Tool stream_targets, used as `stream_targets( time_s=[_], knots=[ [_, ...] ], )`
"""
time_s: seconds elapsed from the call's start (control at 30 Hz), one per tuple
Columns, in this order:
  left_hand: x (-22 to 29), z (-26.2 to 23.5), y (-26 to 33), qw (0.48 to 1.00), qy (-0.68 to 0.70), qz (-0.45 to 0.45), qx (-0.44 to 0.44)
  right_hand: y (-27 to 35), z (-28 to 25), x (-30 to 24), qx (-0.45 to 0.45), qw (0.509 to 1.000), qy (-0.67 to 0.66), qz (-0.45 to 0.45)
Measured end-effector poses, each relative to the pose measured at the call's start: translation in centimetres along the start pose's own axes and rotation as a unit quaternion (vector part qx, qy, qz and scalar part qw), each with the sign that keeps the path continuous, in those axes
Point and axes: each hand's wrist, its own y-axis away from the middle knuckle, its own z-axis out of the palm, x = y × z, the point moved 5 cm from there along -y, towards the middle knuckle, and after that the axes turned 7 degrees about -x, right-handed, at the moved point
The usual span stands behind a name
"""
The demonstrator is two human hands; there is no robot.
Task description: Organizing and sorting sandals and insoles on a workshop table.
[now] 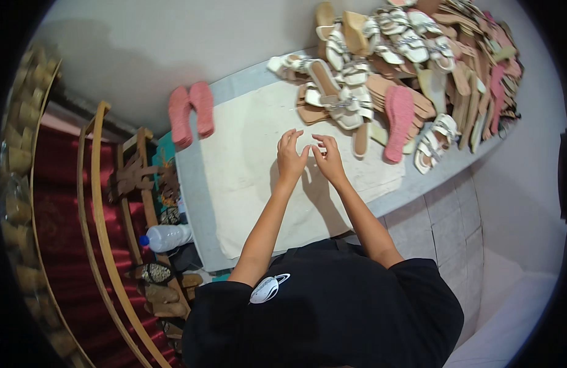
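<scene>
Both of my hands hover over a cream cloth (pixel 240 165) spread on a grey table (pixel 197 208). My left hand (pixel 291 158) has its fingers apart, curved and holding nothing. Close beside it, my right hand (pixel 328 161) is likewise empty, its fingers loosely bent and the thumbs nearly meeting. Just beyond my hands lies a pile of white strapped sandals (pixel 348 110), with a tan sole (pixel 360 141) nearest my right hand. A pink textured sole (pixel 398 122) lies farther right, next to a single white sandal (pixel 436 144).
Two pink soles (pixel 190 113) rest at the table's far left edge. Stacked tan soles (pixel 467 67) fill the back right. Left of the table stand a wooden rack (pixel 99 202) with shoes, a clear plastic bottle (pixel 168 237) with a blue cap, and a red curtain (pixel 59 214).
</scene>
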Motion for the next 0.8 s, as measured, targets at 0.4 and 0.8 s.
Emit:
stream_targets(
  time_s=[0.4, 0.8],
  knots=[
    [12.2, 18.1, 1.1, 0.986, 0.095, 0.086, -0.112, 6.6, -19.5, 8.5, 0.128, 0.990, -0.011, 0.059],
    [13.4, 23.8, 1.7, 0.981, -0.058, 0.000, -0.187, 7.4, -24.1, 12.2, 0.084, 0.993, -0.031, 0.074]
  ],
)
